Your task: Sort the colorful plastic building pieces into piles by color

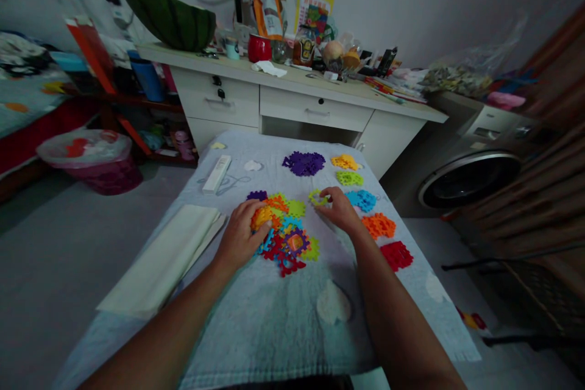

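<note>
Cloth-covered worktop [256, 341] fills the foreground. The right hand [340, 211] pinches a lime piece [317, 201] left of its narrowed fingers; the lime pile [350, 178] lies beyond, nearer this hand, toward the far right corner. The left hand [240, 230] touches the mixed heap [274, 247], grip unclear.

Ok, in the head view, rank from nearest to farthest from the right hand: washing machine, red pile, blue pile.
1. Blue pile: just right of the right hand.
2. Red pile: lower right.
3. Washing machine: far right, beyond both.
</note>
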